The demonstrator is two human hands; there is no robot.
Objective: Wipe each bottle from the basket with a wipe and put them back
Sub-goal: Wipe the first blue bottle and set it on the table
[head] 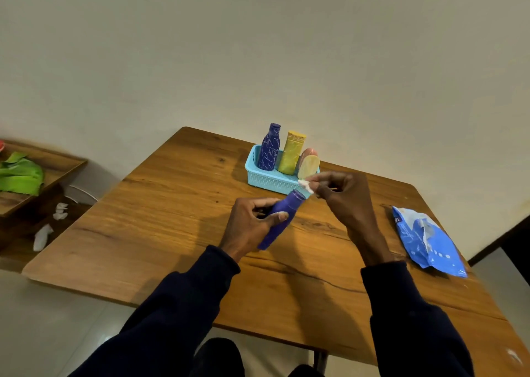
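Both grips are engaged over the middle of the wooden surface (172, 204). The left grip (252, 222) is clamped round the middle of a purple bottle (279, 219), thumb on top and fingers curled beneath. The bottle is held tilted, its open neck pointing to the upper right of the frame and its base toward the lower left. The right grip (338, 196) is bent at the wrist and pinches a small white wipe (307, 186) between thumb and fingertips. The wipe is just beside the bottle's neck; whether it touches cannot be told. Both forearms wear dark sleeves.

Writing: the blue wipe pack (427, 242) carries pale print too small to read. The patterned dark blue bottle (269, 150) shows white scribble lines only; no label can be read on any bottle.

A light blue basket (266, 179) sits near the far edge of the surface, just beyond the grips. Upright in it stand the dark blue bottle, a yellow bottle (292, 153) and a pale, pink-topped bottle (308, 164).

The pack lies flat close to the right edge, well apart from the right grip. Bare wood runs from the left grip to the left edge. Crumpled white wipes (43, 236) lie off the surface at the left of the frame, below a low shelf bearing green cloth (20, 176).
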